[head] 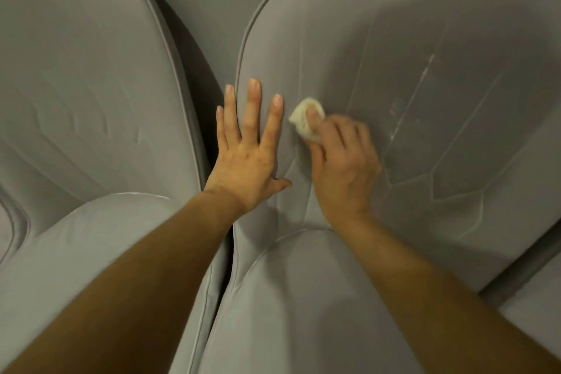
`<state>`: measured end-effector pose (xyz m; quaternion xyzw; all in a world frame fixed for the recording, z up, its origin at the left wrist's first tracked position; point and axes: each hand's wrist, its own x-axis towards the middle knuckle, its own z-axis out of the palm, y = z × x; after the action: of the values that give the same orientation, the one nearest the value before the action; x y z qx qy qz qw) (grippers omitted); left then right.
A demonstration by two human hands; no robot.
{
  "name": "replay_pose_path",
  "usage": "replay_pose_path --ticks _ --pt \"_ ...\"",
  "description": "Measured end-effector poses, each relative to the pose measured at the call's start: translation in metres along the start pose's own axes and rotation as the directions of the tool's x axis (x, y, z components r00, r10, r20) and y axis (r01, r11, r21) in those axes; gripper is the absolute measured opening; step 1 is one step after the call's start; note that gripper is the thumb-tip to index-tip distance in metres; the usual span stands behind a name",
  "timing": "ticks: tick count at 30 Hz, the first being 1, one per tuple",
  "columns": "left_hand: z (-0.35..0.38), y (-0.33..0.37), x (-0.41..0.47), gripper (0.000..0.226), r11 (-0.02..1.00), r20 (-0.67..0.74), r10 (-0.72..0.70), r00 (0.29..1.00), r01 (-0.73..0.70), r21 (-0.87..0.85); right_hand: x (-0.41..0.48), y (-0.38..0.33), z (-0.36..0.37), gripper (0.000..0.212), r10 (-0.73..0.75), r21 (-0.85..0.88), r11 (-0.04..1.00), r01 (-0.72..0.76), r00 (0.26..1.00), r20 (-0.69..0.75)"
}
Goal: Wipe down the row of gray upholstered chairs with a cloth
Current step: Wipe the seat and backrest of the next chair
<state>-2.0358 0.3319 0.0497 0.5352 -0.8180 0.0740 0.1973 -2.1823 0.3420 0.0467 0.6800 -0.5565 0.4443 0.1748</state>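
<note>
Two gray upholstered chairs fill the view. The right chair's backrest (409, 48) has pale streaks and stitched seams. My right hand (341, 167) presses a small cream cloth (303, 118) against the lower left part of that backrest, fingers closed over it. My left hand (249, 158) lies flat with fingers spread on the same backrest's left edge, just left of the cloth. The left chair's backrest (85, 76) stands beside it, untouched by either hand.
A dark narrow gap (209, 118) runs between the two chairs. The seat cushions (291, 297) lie below my forearms. At the right edge a dark slot (516, 276) separates this chair from another gray surface.
</note>
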Motion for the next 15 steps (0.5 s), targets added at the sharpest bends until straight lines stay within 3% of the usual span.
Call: replay_pose_path --ticks 5,8,12,15 --pt "0.009 -0.001 -0.009 0.153 1.0 -0.016 0.003 1.0 -0.003 0.008 -0.017 0.01 -0.008 0.029 0.109 0.231 0.964 -0.133 0.988 0.112" --pt "0.012 0.0 -0.016 0.151 1.0 -0.01 -0.009 1.0 0.009 -0.008 -0.005 0.015 -0.022 0.033 0.157 0.342 0.925 -0.166 0.986 0.054" --pt "0.018 -0.001 -0.022 0.151 0.999 -0.029 0.001 1.0 -0.002 -0.037 0.014 0.01 -0.018 0.031 0.235 0.333 0.923 -0.194 0.968 -0.085" --pt "0.022 -0.003 -0.022 0.151 0.999 -0.027 0.018 0.999 -0.019 -0.033 -0.024 0.005 0.007 0.026 0.144 0.256 0.957 -0.138 0.99 -0.005"
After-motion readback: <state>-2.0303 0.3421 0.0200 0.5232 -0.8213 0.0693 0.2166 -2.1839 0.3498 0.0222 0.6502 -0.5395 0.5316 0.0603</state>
